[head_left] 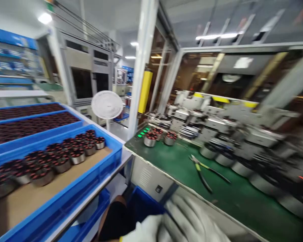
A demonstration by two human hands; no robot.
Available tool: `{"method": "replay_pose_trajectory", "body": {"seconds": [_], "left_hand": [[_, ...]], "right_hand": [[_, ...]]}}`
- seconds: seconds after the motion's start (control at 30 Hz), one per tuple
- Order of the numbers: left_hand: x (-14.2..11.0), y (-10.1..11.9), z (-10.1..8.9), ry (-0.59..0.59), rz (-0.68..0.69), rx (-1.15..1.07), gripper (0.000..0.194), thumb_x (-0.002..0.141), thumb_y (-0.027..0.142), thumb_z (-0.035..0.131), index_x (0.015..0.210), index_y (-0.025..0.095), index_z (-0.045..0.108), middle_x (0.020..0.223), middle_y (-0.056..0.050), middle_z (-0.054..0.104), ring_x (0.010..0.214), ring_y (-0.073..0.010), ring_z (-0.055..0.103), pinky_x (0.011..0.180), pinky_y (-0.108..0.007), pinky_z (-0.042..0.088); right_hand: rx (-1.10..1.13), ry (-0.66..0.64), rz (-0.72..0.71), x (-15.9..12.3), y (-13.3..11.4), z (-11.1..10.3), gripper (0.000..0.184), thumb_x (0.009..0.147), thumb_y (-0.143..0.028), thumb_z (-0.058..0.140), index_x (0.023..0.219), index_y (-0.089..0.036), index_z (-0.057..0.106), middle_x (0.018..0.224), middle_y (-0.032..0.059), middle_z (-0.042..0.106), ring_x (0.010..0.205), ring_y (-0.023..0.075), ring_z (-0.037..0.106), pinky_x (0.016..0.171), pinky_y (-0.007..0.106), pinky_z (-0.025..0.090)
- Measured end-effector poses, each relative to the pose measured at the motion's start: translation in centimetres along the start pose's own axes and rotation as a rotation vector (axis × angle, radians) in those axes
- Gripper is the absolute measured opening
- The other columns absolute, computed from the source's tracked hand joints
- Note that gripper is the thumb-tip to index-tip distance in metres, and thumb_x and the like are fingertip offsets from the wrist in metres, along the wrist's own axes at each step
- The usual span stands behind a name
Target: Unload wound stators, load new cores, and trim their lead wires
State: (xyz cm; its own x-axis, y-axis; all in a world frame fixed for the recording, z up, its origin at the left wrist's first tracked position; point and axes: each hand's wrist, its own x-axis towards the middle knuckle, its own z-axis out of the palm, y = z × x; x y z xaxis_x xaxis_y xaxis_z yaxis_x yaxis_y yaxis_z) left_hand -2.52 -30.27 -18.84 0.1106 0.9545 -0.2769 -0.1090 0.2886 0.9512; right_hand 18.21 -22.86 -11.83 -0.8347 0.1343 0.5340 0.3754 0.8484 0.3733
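Observation:
My left hand (pixel 146 230), in a white glove with a yellow cuff edge, is low in the view. Beside it and partly overlapping is my right hand (pixel 194 220), also white-gloved and smeared by motion. Both are in front of the bench edge, close together. Whether anything lies between them cannot be made out. Nearest on the green bench top (pixel 174 164) lie diagonal cutters (pixel 200 169) with yellow-green and black handles, jaws spread. Behind them stand a few motor stators with copper windings, among them one stator (pixel 150 138) at the bench's left corner.
At left, a blue tray (pixel 108 164) holds rows of stators (pixel 63 156) on cardboard. Further blue trays (pixel 35 129) stand behind it. A machine (pixel 212 124) with a row of metal cylinders lines the bench's back and right. A white post (pixel 142 67) rises at the corner.

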Motion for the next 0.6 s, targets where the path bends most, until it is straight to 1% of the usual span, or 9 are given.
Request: {"method": "replay_pose_trajectory", "body": {"seconds": [0.03,0.07,0.13,0.17,0.23,0.3,0.37,0.47,0.6], "left_hand": [[0.4,-0.3,0.7,-0.034,-0.003,-0.018,0.058,0.056,0.038,0.073,0.112,0.029,0.064,0.087,-0.001,0.071,0.083,-0.0317,0.068,0.072,-0.039,0.053],[0.8,-0.5,1.2,-0.065,-0.006,-0.037,0.06,0.054,0.035,0.075,0.113,0.028,0.063,0.087,-0.002,0.071,0.082,-0.0312,0.068,0.071,-0.038,0.052],[1.5,-0.9,1.8,-0.115,-0.012,-0.076,0.057,0.053,0.029,0.076,0.109,0.025,0.064,0.084,-0.003,0.071,0.078,-0.0295,0.067,0.067,-0.037,0.051],[1.9,-1.1,1.9,-0.119,-0.006,-0.114,0.053,0.053,0.027,0.076,0.105,0.022,0.065,0.083,-0.004,0.071,0.075,-0.0284,0.067,0.064,-0.036,0.05],[2.4,-1.1,2.1,-0.113,0.015,-0.201,0.043,0.053,0.023,0.076,0.095,0.017,0.066,0.079,-0.006,0.07,0.069,-0.0255,0.065,0.059,-0.034,0.049],[2.4,-0.8,2.2,-0.108,0.032,-0.283,0.037,0.053,0.021,0.076,0.089,0.015,0.065,0.079,-0.007,0.069,0.065,-0.0227,0.064,0.056,-0.032,0.048],[2.2,-0.2,2.3,-0.119,0.034,-0.365,0.039,0.052,0.019,0.075,0.09,0.014,0.064,0.08,-0.008,0.07,0.067,-0.022,0.064,0.057,-0.031,0.048],[1.7,0.9,2.4,-0.177,0.019,-0.464,0.045,0.052,0.02,0.075,0.095,0.014,0.064,0.085,-0.008,0.069,0.075,-0.0236,0.065,0.063,-0.032,0.049],[1.3,1.4,2.1,-0.211,0.007,-0.51,0.046,0.053,0.021,0.073,0.097,0.011,0.064,0.088,-0.011,0.07,0.076,-0.0254,0.066,0.065,-0.034,0.049]], "right_hand": [[-0.025,-0.031,0.007,0.0,1.4,-0.8,0.039,0.081,-0.023,0.057,0.12,-0.029,0.057,0.12,0.001,0.062,0.11,0.0242,0.057,0.09,0.039,0.049],[-0.043,-0.087,0.116,0.0,2.9,-1.4,0.044,0.08,-0.029,0.06,0.123,-0.024,0.054,0.128,0.0049,0.057,0.119,0.0281,0.049,0.097,0.044,0.044],[-0.116,-0.121,0.442,-0.7,6.2,-1.7,0.067,0.074,-0.041,0.067,0.132,-0.014,0.045,0.138,0.0143,0.045,0.129,0.0328,0.036,0.104,0.047,0.036],[-0.147,-0.165,0.597,-1.3,7.7,-1.5,0.076,0.072,-0.045,0.07,0.134,-0.012,0.042,0.139,0.0159,0.043,0.13,0.033,0.035,0.105,0.046,0.036],[-0.169,-0.277,0.843,-2.9,10.2,-0.6,0.08,0.071,-0.051,0.069,0.134,-0.011,0.042,0.138,0.0164,0.043,0.127,0.0327,0.038,0.103,0.045,0.037],[-0.147,-0.375,0.989,-4.2,11.7,0.7,0.078,0.074,-0.057,0.063,0.134,-0.012,0.043,0.137,0.016,0.045,0.125,0.0319,0.041,0.102,0.044,0.036],[-0.128,-0.428,1.033,-4.6,12.6,1.8,0.082,0.076,-0.064,0.058,0.137,-0.012,0.04,0.139,0.0167,0.042,0.127,0.0328,0.038,0.104,0.044,0.034],[-0.098,-0.505,1.007,-4.1,13.0,2.9,0.088,0.075,-0.07,0.053,0.14,-0.013,0.036,0.141,0.0189,0.039,0.129,0.0366,0.035,0.103,0.047,0.033],[-0.031,-0.543,0.831,-3.6,12.0,2.6,0.067,0.087,-0.057,0.045,0.137,-0.012,0.042,0.136,0.0176,0.046,0.123,0.0332,0.042,0.101,0.045,0.035]]}}
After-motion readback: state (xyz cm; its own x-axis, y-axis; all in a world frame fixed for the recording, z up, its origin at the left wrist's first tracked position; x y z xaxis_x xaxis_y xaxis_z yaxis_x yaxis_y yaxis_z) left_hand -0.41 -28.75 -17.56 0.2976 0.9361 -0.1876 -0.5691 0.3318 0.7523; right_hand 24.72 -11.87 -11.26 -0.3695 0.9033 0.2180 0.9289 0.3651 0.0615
